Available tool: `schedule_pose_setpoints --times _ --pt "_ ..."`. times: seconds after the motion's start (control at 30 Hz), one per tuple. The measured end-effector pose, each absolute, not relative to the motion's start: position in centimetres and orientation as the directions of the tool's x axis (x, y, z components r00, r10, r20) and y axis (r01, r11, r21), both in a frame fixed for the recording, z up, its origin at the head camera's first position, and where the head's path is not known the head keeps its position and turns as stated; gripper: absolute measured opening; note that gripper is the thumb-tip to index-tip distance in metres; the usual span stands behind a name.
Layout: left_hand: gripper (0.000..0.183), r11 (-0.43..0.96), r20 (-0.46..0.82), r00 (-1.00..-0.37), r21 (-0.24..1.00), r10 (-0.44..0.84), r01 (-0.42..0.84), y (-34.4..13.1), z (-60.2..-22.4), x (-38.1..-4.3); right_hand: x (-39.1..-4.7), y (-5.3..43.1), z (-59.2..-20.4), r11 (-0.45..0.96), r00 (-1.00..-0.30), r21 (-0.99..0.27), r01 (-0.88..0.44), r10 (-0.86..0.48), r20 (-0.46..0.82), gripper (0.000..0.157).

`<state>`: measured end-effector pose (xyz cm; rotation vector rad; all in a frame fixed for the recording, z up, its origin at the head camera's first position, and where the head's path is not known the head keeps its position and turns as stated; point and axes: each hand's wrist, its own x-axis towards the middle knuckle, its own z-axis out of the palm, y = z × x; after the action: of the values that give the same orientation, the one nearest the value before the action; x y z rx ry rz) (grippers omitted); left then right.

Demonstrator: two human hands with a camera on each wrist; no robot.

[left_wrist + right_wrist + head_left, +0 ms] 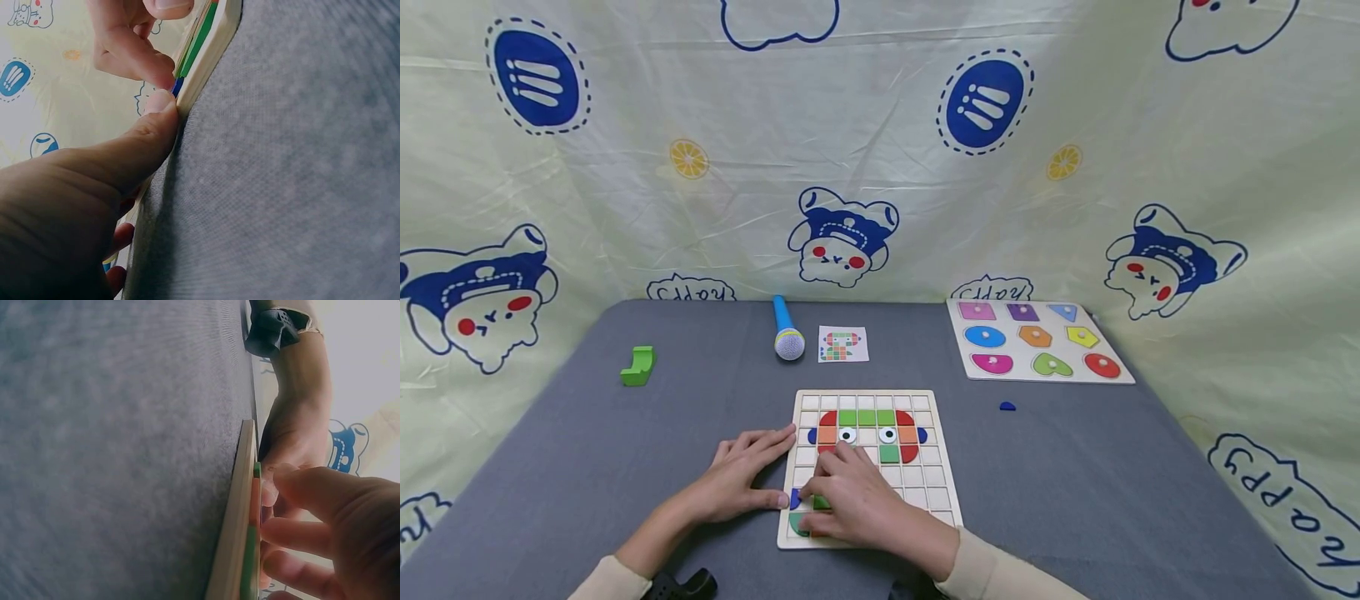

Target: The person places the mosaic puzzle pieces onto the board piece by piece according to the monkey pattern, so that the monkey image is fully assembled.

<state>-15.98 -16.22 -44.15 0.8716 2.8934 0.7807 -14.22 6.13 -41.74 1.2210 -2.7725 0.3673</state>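
Observation:
A white grid board (937,475) with a wooden rim lies before me, bearing coloured tiles and two round eye tiles (887,435). My left hand (737,479) rests along its left edge, fingers stretched and thumb tip at the rim beside a blue tile (795,498). Over the lower left squares, my right hand (859,504) bends its fingertips down onto the tiles. Its thumb is near a rounded green tile (797,523), a finger close to the blue one. The right hand covers part of the lower tiles. In the left wrist view, the left thumb (161,103) presses the board's edge.
Behind the board are a picture card (861,353) and a blue toy microphone (783,321). A green block (639,367) stands at the left. A shape puzzle board (1045,337) lies back right, with a loose blue half-round tile (1007,407) in front of it.

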Motion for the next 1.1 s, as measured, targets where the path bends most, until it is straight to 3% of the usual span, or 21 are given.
schedule_pose_setpoints --times 0.3,0.6,1.1 --pt "0.080 0.719 0.106 -0.851 0.487 0.514 0.495 -16.3 -44.3 -16.0 -14.7 8.0 -40.8 0.686 -0.719 -0.218 -0.695 -0.653 0.237 0.027" --pt "0.081 0.724 0.092 -0.856 0.494 0.508 0.482 -16.3 -44.2 -16.1 -17.0 13.9 -40.1 0.759 -0.779 -0.228 -0.610 -0.522 0.347 0.028" --pt "0.081 0.724 0.088 -0.857 0.496 0.508 0.480 -16.3 -44.2 -16.1 -22.1 26.0 -41.1 0.886 -0.908 -0.265 -0.381 -0.304 0.290 0.030"
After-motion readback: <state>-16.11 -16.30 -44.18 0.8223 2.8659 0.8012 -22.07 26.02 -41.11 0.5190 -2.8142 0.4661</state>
